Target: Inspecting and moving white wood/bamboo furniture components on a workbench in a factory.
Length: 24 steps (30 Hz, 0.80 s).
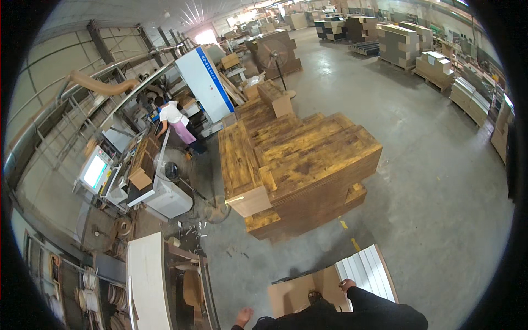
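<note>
My left hand [244, 315] hangs low beside my body, its fingers loosely apart and nothing seen in it. Beneath and around it is grey floor, with a pale-topped table [147, 280] farther left. My right hand [346, 285] shows at the inner edge of a row of long white panels [367, 270]. Its fingers look bent, but I cannot tell whether it touches a panel or only passes above. Brown cardboard [283, 291] lies beside the panels, and my foot [314, 297] shows over it. Dark sleeves cover both arms.
A large stack of wood-grain boards [313, 159] stands ahead. Left of it, a person [175, 122] bends at a machine [170, 199] with a lit screen [95, 171]. A standing fan [276, 55] is behind the stack. Pallets of panels [399, 44] line the far right.
</note>
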Tool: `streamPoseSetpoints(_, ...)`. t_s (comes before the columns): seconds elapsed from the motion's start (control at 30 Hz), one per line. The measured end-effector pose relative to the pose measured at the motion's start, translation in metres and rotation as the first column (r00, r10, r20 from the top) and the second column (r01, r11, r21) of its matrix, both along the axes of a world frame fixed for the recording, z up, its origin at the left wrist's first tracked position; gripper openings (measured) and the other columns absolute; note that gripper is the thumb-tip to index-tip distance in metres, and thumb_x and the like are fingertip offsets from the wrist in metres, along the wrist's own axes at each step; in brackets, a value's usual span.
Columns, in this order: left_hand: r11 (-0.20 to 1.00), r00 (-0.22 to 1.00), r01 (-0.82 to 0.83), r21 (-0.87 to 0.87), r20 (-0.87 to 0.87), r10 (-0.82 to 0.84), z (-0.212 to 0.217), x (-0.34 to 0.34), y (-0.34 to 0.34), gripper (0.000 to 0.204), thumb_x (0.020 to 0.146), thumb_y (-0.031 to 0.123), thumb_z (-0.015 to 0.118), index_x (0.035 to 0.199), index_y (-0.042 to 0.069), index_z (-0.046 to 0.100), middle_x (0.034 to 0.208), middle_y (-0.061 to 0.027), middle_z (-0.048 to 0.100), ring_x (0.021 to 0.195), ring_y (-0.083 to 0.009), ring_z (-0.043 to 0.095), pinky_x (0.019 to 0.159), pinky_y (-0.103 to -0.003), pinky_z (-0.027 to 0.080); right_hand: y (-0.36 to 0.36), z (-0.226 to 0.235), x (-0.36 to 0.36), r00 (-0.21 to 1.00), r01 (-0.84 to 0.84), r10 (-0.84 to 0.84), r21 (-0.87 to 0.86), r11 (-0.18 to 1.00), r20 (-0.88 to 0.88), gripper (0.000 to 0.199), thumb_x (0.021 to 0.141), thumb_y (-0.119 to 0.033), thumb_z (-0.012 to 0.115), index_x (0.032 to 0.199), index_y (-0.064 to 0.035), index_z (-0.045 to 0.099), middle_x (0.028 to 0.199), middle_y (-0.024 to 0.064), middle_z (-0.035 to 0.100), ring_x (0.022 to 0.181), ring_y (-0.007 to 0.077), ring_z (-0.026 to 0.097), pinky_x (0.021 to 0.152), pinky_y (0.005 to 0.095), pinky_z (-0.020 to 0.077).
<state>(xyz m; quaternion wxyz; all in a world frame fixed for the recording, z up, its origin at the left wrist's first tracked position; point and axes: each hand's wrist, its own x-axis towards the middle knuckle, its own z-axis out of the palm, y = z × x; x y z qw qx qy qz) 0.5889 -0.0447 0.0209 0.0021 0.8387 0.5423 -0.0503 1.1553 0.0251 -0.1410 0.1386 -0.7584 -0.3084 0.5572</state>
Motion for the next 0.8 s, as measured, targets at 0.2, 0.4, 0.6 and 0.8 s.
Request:
streamPoseSetpoints(0.2, 0.421, -0.032, -0.297, -0.857, 0.45, 0.893, -0.013, 0.007, 0.001, 0.031, 0.106, 0.032, 0.063, 0.12, 0.006, 0.072, 0.112, -0.0126, 0.075, 0.1, -0.0315, 0.071, 0.087, -0.041, 0.058, 0.012, 0.036, 0.021, 0.996, 0.005, -0.009, 0.045, 0.999, 0.085, 0.022, 0.089, -0.026, 0.081, 0.101, -0.008, 0.077, 0.083, 0.0103, 0.079, 0.074, 0.02, 0.077, 0.074, 0.0359, 0.0628)
streamPoseSetpoints(0.4, 0.967, 0.9, -0.143, -0.213, 0.379, 0.216, -0.002, -0.006, -0.016, 0.033, 0.103, 0.039, 0.061, 0.114, 0.011, 0.076, 0.118, -0.0133, 0.075, 0.11, -0.0341, 0.069, 0.095, -0.05, 0.055, 0.002, 0.006, 0.016, 0.969, -0.151, 0.139, 0.044, 0.988, 0.204, 0.019, 0.09, -0.024, 0.082, 0.102, -0.0082, 0.079, 0.092, 0.0103, 0.08, 0.077, 0.0193, 0.077, 0.074, 0.0363, 0.0629)
streamPoseSetpoints(0.6, 0.405, 0.068, -0.329, -0.853, 0.406, 0.911, 0.009, -0.011, -0.039, 0.044, 0.11, 0.028, 0.056, 0.139, -0.005, 0.063, 0.134, -0.02, 0.07, 0.123, -0.0341, 0.068, 0.1, -0.046, 0.057, 0.004, -0.043, 0.0, 0.855, -0.518, 0.518, -0.098, 0.85, -0.032, 0.04, 0.096, -0.044, 0.062, 0.129, -0.0239, 0.075, 0.148, -0.0009, 0.062, 0.137, 0.0213, 0.056, 0.115, 0.0339, 0.0459)
streamPoseSetpoints(0.8, 0.546, 0.1, -0.368, -0.752, 0.552, 0.828, 0.001, -0.018, -0.087, 0.039, 0.109, 0.024, 0.06, 0.134, -0.005, 0.064, 0.128, -0.0197, 0.071, 0.113, -0.0329, 0.07, 0.092, -0.046, 0.059, 0.038, -0.022, -0.038, 0.844, -0.535, 0.531, 0.15, 0.831, 0.074, 0.021, 0.097, -0.022, 0.072, 0.109, -0.007, 0.079, 0.092, 0.0072, 0.08, 0.077, 0.0186, 0.075, 0.072, 0.0347, 0.0608)
